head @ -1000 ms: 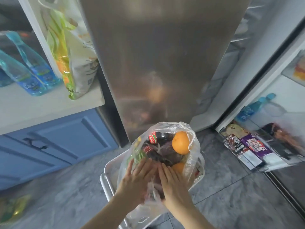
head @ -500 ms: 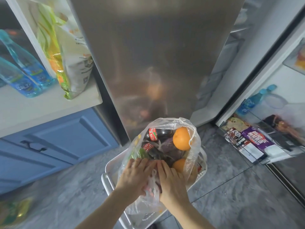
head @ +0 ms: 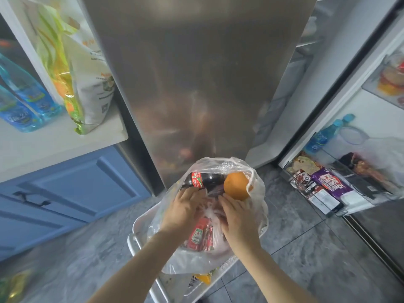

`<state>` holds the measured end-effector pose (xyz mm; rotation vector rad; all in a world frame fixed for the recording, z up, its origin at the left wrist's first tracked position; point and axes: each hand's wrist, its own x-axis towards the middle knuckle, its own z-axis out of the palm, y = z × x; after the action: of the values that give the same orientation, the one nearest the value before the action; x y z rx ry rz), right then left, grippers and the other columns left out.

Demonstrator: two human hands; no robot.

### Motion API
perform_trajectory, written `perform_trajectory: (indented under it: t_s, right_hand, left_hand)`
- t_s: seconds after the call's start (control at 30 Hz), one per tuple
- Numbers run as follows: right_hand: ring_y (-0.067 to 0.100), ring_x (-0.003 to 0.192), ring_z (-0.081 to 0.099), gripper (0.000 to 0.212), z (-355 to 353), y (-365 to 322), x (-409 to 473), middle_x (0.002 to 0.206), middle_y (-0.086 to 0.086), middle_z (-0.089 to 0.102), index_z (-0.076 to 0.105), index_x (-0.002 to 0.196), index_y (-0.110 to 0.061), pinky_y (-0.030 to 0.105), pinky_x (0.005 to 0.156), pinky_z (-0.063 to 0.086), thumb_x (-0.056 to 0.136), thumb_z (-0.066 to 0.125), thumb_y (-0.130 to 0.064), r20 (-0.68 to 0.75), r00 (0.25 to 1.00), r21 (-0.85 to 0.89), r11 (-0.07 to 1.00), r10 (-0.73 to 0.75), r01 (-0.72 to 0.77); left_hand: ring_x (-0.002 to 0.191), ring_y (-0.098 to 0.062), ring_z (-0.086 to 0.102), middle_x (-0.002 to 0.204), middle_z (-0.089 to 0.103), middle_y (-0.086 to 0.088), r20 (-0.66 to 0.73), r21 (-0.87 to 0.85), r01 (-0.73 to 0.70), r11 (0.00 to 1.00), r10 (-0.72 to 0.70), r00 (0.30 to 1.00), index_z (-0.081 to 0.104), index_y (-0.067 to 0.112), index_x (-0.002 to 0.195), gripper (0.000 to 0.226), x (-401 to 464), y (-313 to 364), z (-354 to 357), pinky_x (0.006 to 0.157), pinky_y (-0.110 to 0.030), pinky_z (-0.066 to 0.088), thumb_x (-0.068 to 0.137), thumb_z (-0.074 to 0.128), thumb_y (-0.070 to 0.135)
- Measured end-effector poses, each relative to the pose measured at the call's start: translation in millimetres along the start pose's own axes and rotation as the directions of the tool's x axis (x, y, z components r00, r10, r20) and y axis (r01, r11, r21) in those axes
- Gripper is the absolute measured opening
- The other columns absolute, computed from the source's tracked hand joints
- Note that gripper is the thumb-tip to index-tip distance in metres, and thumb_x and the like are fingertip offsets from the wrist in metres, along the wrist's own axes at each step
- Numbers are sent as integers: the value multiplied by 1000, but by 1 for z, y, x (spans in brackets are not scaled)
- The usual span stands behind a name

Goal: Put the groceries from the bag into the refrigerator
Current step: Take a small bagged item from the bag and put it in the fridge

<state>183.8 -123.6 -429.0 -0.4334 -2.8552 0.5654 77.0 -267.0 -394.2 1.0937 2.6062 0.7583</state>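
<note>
Head view: single wide-angle camera, worn.
Looks forward and steeply down, close above both hands [head: 212, 212], the plastic bag [head: 258, 206] and refrigerator door [head: 196, 73].

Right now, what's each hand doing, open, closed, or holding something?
Left hand: inside the plastic bag, fingers curled among the groceries; whether it holds anything cannot be told.
Right hand: same, fingertips hidden; cannot be told.

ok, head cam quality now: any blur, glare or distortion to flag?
Head view: wide-angle bending splays the fridge door and shelf outward; soft glare and a smeared reflection on the door; lower-left floor blurred; bag, orange and both hands fairly sharp.
</note>
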Motion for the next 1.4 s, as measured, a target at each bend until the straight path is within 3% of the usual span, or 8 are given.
perform_trajectory:
  t_s: [0.27, 0.47, 0.6, 0.73, 0.93, 1.13, 1.3, 1.4]
  right_hand:
    - [18, 128, 49, 88, 6, 0, -19, 145, 3, 46, 41, 140, -17, 41, 98, 49, 65, 84, -32, 133, 989, 30, 998, -63, 59]
    - [8, 134, 34, 63, -13, -20, -30, 141, -7, 43, 47, 136, -19, 27, 111, 32, 76, 66, -12, -14, 993, 241, 963, -121, 120]
    - [12, 92, 50, 10, -6, -51, -23, 83, -8, 59, 63, 79, -20, 34, 97, 41, 73, 62, -12, 16, 890, 145, 882, -455, 449]
    - [13, 87, 56, 10, -1, -40, -21, 76, -12, 65, 64, 77, -25, 36, 99, 37, 74, 66, -16, 80, 898, -82, 895, -432, 438]
    - [16, 87, 55, 81, -12, -12, -26, 96, -8, 56, 56, 113, -28, 34, 77, 48, 44, 85, -60, 231, 971, -112, 990, -58, 85]
    - [25, 133, 36, 124, 3, -4, -29, 151, -3, 31, 29, 146, -27, 52, 101, 41, 40, 84, -60, 455, 890, -135, 989, 5, 63]
    - [33, 109, 58, 116, 14, -14, -26, 146, 8, 45, 36, 145, -20, 51, 88, 50, 43, 89, -29, 358, 931, -199, 980, 68, 5]
    - [28, 84, 59, 123, 18, -16, -22, 140, 14, 50, 34, 144, -15, 46, 78, 51, 36, 88, -42, 331, 943, -228, 973, 47, 32]
  left_hand:
    - [143, -16, -15, 157, -20, 9, 390, 336, -179, 925, 36, 920, -9, 25, 151, 127, -16, -30, 13, 113, -37, 0, 62, 71, 65]
    - [130, -29, 46, 147, 41, -8, 397, 470, -265, 842, 67, 916, 39, 12, 143, 135, -16, -44, 15, 105, -44, 36, 35, 46, 93]
    - [132, -26, 45, 148, 41, -3, 377, 416, -236, 878, 69, 923, 40, 18, 143, 120, -15, -45, 18, 106, -44, 37, 44, 51, 86]
    - [135, -26, 40, 151, 35, -3, 442, 428, -218, 877, 8, 897, 31, 17, 147, 137, -15, -48, 15, 109, -44, 31, 35, 51, 93]
    - [125, -26, 52, 143, 47, -4, 397, 440, -207, 874, 18, 918, 39, 14, 143, 137, -16, -42, 12, 103, -39, 33, 31, 44, 94]
    - [122, -26, 55, 139, 52, -5, 422, 464, -210, 861, -6, 907, 42, 12, 141, 148, -15, -39, 9, 102, -40, 31, 18, 57, 92]
    - [132, -35, 43, 145, 43, -13, 455, 538, -257, 803, -20, 890, 33, 8, 145, 146, -17, -41, 14, 108, -45, 23, 28, 61, 91]
    - [139, -36, 30, 153, 28, -16, 455, 571, -288, 769, -4, 890, 19, 10, 150, 140, -16, -35, 14, 113, -44, 17, 42, 66, 84]
